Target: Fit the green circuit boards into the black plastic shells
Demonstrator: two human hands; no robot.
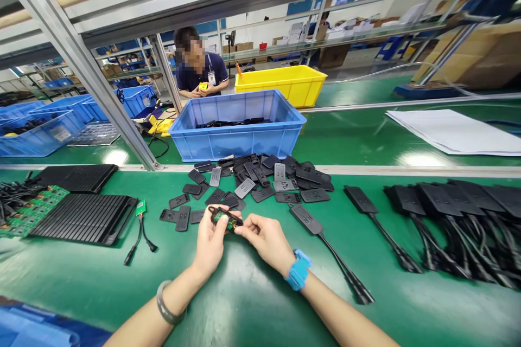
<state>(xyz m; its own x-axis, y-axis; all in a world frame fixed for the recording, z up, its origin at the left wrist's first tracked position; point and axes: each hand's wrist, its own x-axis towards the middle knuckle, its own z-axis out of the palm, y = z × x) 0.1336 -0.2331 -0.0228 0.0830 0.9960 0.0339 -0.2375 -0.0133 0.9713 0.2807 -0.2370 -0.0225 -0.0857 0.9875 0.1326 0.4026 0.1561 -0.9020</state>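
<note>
Circuit board [230, 223]; long axis down-rightward

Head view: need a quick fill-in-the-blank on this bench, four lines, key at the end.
1. The left hand holds a small black plastic case with a ____ circuit board in it.
2. The right hand has a wristband coloured ____.
3. The yellow rectangular plastic bin is partly hidden ____ the blue rectangular plastic bin.
4. White paper sheets lie to the ____ of both bins.
Missing words: green; blue; behind; right
</note>
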